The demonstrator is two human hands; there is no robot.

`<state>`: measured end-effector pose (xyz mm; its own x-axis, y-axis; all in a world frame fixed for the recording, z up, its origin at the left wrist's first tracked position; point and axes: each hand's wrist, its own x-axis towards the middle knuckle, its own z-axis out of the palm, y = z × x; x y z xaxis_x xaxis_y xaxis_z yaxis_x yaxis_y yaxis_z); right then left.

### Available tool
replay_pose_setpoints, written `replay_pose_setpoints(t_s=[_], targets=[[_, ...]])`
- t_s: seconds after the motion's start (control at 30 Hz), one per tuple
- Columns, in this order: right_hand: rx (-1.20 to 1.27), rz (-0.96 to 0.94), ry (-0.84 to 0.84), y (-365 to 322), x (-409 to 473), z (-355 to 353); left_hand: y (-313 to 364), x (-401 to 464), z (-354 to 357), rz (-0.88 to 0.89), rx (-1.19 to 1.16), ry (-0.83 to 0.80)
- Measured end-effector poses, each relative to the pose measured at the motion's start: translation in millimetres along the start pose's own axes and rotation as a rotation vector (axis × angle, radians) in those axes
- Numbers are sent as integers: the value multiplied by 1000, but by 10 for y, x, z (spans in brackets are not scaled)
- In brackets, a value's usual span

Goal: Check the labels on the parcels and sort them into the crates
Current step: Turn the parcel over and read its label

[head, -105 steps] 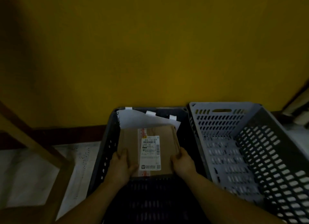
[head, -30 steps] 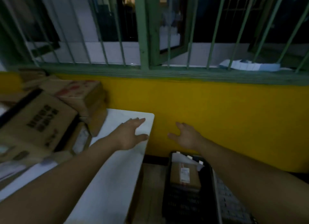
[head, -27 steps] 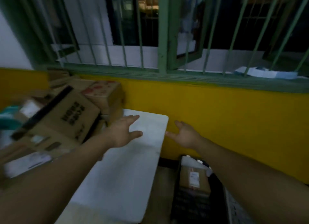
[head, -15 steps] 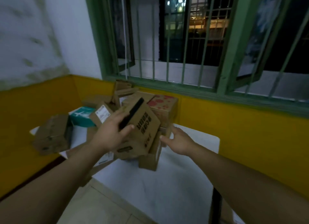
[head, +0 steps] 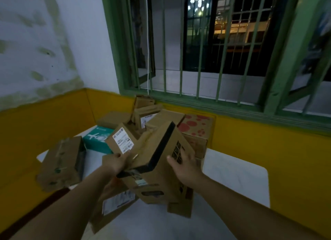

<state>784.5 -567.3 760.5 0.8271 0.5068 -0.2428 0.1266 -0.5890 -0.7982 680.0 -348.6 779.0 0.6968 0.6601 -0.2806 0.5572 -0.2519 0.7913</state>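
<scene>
Two hands, left hand [head: 114, 163] and right hand [head: 186, 168], around tilted cardboard parcel [head: 161, 161].

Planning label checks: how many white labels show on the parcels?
3: on the parcel above the left hand, on the back parcel, on the lowest front parcel. Others may be hidden.

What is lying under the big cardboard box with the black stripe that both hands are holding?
Under the black-striped box are a flat parcel with a white label and a smaller carton, on the white table. The box hides whatever lies between them.
</scene>
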Motion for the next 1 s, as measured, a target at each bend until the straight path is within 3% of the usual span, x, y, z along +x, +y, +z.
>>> replay_pose_setpoints(t_s=[0.1, 0.23, 0.63, 1.0], targets=[[60, 70, 28, -27, 37, 101, -128, 278, 46, 18, 8, 21], [200, 111, 38, -179, -37, 219, 93, 135, 22, 41, 119, -113], [525, -28, 437, -945, -934, 682, -25, -234, -727, 475, -138, -240], [574, -198, 660, -1138, -2079, 481, 46, -1255, -983, 753, -260, -250]])
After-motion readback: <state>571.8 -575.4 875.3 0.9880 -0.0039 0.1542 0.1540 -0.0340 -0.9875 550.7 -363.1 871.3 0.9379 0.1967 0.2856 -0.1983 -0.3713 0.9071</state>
